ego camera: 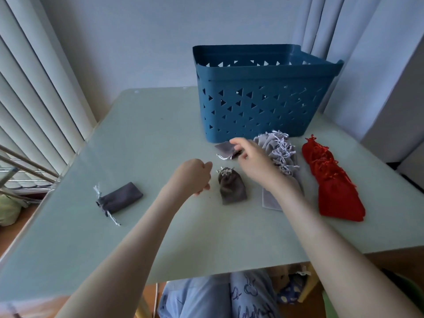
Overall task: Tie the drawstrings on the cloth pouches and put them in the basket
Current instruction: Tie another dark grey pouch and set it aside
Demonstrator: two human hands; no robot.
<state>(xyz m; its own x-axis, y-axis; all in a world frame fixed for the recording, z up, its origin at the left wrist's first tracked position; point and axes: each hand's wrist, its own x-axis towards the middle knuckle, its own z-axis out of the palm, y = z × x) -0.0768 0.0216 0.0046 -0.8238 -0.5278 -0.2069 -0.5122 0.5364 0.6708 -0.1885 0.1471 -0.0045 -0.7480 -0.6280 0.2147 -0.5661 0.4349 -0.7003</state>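
The next move turns on the small grey pouch [225,148]. It lies flat on the table [137,138], just in front of the blue basket [259,99], near the left end of the basket's front wall. Its long side runs about the same way as that wall, and its white string [223,157] curls out on the side away from the basket.

The right hand [250,157] is the nearer one. It comes at the pouch from the right, and its fingers [234,141] are spread out and reach over it. I cannot tell if the tips touch the cloth, but they do not have hold of it.

The left hand [195,175] is further from the basket. Its fingers are loosely curled and hold nothing. Just to its right lies a brown-grey pouch [232,188] with its mouth bunched shut, pointing at the basket.

Right of the small pouch, still in front of the basket, there is a heap of light grey pouches [281,152] and then a heap of red pouches [330,182]. One dark grey pouch [120,199] lies well away to the left.

I think the hand should pinch the string end — the cloth is thin and floppy.

The table is pale green and smooth. There are blinds [39,92] on the left and a plain wall [137,42] behind the basket.
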